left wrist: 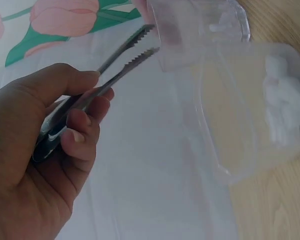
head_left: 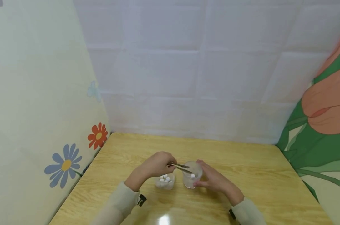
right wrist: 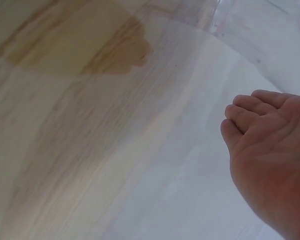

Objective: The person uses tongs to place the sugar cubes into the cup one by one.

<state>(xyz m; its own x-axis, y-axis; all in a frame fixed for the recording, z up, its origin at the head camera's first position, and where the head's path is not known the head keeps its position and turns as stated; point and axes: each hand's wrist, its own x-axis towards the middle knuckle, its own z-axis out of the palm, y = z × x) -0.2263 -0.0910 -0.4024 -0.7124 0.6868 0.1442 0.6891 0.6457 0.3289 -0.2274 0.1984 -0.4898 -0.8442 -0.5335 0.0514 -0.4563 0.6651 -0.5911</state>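
Observation:
My left hand [head_left: 158, 163] holds small metal tongs [left wrist: 112, 75], with the thumb on one side and curled fingers on the other. Their serrated tips stand apart with nothing between them, at the mouth of a clear plastic cup [head_left: 188, 183]. Inside that cup a white cube [head_left: 192, 176] shows. From the right side my right hand [head_left: 215, 179] grips the cup between thumb and fingers. Below the left hand stands a clear plastic container [left wrist: 227, 175] with several white cubes [head_left: 168, 179] in it; in the left wrist view they are blurred.
Container and cup stand side by side on a wood-grain table [head_left: 243, 165]. A pale sheet [head_left: 170, 72] hangs behind the table. Flower-printed panels rise at the left [head_left: 40, 103] and right [head_left: 327, 103].

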